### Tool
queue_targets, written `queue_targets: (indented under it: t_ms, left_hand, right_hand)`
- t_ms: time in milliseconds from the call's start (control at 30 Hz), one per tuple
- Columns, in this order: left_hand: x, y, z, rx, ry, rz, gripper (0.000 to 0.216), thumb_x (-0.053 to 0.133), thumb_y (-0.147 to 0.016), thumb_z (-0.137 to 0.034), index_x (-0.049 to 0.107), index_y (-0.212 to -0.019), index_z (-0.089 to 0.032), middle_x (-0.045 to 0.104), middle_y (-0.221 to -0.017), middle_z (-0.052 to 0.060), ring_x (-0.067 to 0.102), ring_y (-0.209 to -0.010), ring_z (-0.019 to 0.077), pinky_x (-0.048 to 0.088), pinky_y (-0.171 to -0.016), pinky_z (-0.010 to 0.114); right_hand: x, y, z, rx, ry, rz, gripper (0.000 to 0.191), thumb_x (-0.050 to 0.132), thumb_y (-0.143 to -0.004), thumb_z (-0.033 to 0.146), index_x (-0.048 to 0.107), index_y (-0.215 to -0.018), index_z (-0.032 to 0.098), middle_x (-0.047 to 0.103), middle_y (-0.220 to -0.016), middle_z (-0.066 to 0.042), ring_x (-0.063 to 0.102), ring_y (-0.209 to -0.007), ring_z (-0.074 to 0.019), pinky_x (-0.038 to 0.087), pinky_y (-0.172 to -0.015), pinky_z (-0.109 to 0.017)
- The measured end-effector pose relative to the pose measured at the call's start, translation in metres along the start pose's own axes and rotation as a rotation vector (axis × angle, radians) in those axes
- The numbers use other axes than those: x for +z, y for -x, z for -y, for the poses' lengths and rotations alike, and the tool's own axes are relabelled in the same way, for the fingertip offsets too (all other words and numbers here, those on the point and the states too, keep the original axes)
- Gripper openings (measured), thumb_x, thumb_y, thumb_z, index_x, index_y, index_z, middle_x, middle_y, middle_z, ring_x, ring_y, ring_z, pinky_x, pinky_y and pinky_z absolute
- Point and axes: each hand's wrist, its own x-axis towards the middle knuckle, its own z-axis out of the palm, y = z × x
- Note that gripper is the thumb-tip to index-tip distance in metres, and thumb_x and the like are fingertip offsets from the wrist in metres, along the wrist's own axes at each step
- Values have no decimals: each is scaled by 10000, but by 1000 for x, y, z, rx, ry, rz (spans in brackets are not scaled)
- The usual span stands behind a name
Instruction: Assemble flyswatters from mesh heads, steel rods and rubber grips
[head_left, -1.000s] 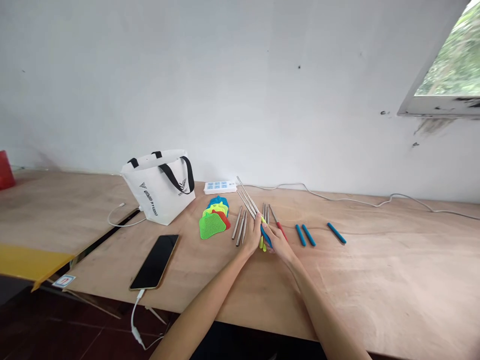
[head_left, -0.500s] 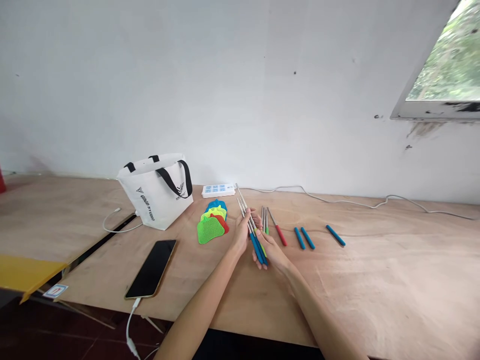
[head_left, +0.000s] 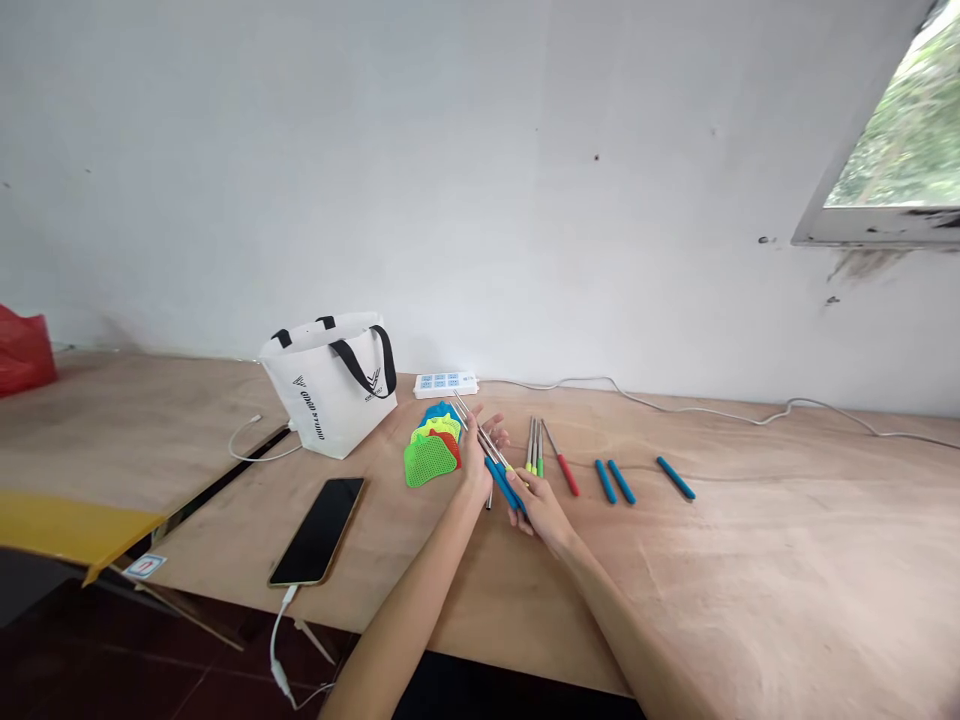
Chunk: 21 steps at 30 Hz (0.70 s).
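Both hands meet at the middle of the wooden table (head_left: 750, 580) on a bundle of thin metal rods with blue handles (head_left: 496, 468). My left hand (head_left: 480, 455) wraps the rods' middle, with the metal ends pointing up-left over a pile of coloured mesh swatter heads (head_left: 430, 446). My right hand (head_left: 534, 508) grips the blue handle ends. More rods with green and yellow handles (head_left: 534, 447) and one with a red handle (head_left: 562, 464) lie just right of the hands. Three loose blue handles (head_left: 615, 480) lie further right.
A white tote bag (head_left: 330, 385) stands at the left. A black phone (head_left: 318, 530) on a cable lies near the front edge. A white power strip (head_left: 447, 382) and its cord run along the wall. A red bag (head_left: 22, 350) sits far left.
The hands lifted the rod bundle off the table and swung its metal ends leftward, over the swatter heads. The camera view shifted slightly.
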Motion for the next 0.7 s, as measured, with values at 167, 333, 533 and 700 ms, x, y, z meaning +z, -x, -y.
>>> queue_targets:
  t_ms: [167,333,533,700]
  left_hand:
    - [6,9,13,32,-105,102,525,705,-867,-582,618,-1180,-170,754,-832,52,653,-507,118,493,-463,201]
    - [7,18,17,68,-177,118,494,705,-834,-625,581,-1036,-192,657,-643,-27,625,-477,121,474,-473,203]
    - [1,23,12,-146,-110,149,479,749,-808,-611,486,-866,-215,484,-559,-88,471,-406,71,351,-414,177]
    - [3,25,7,-224,-101,104,471,732,-865,-544,416,-748,-215,283,-503,-129,241,-358,31,216,-372,163]
  right_hand:
    - [2,-2,-2,-40,-8,-83,609,550,-768,849,463,-824,248,381,-440,131,427,-320,-87,216,-297,-187]
    - [1,-1,-2,-11,-30,-49,640,542,-747,882,460,-803,249,350,-403,137,342,-288,-75,196,-285,-195]
    - [2,7,2,36,-97,39,652,662,-682,841,461,-833,239,559,-483,73,472,-344,-102,325,-318,-201]
    - [14,25,7,107,-190,34,631,676,-693,813,430,-810,244,532,-470,89,323,-304,-45,182,-299,-162]
